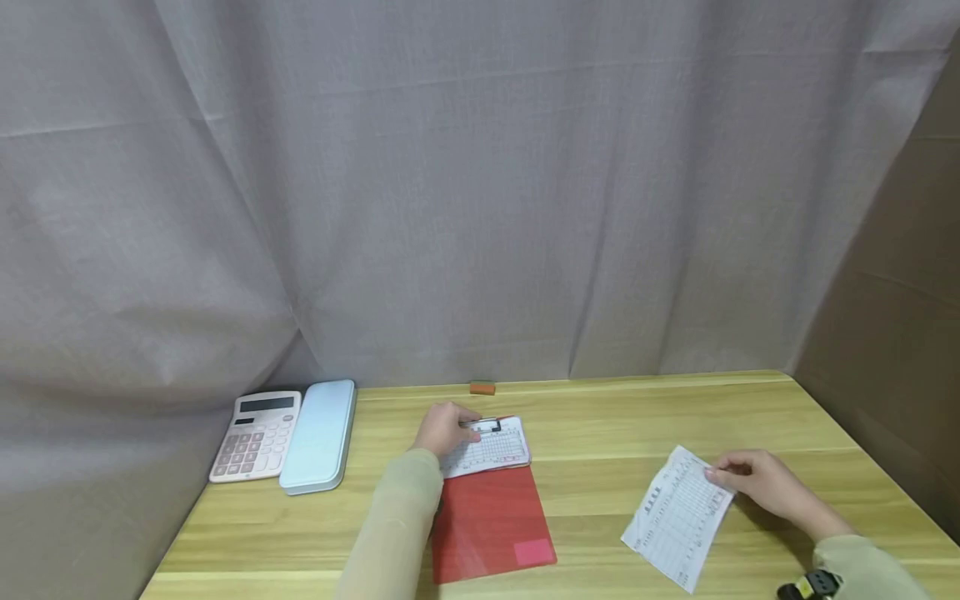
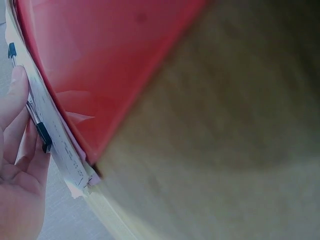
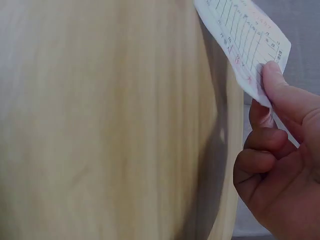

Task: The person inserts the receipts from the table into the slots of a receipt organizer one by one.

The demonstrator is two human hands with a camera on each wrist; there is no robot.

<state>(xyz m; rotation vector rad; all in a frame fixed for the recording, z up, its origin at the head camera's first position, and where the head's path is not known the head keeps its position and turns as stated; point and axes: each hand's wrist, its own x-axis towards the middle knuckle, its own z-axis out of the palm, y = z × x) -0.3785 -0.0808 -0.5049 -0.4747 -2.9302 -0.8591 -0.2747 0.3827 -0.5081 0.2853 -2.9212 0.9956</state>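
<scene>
A red clipboard (image 1: 487,521) lies on the table, with printed paper slips (image 1: 498,452) under its metal clip (image 1: 489,425). My left hand (image 1: 442,429) is at the top of the board. In the left wrist view its thumb presses on the clip (image 2: 31,107), which has dark ends, and the other fingers curl behind it. Off to the right, my right hand (image 1: 768,483) pinches a single printed slip (image 1: 678,521) by its upper right edge. The right wrist view has thumb and forefinger on a corner of this slip (image 3: 245,42), tilted above the table.
A pink-and-white calculator (image 1: 258,437) and a pale blue case (image 1: 318,437) lie side by side at the left. A small orange block (image 1: 482,388) sits at the table's back edge. Grey cloth (image 1: 480,208) hangs behind the wooden table (image 1: 600,433).
</scene>
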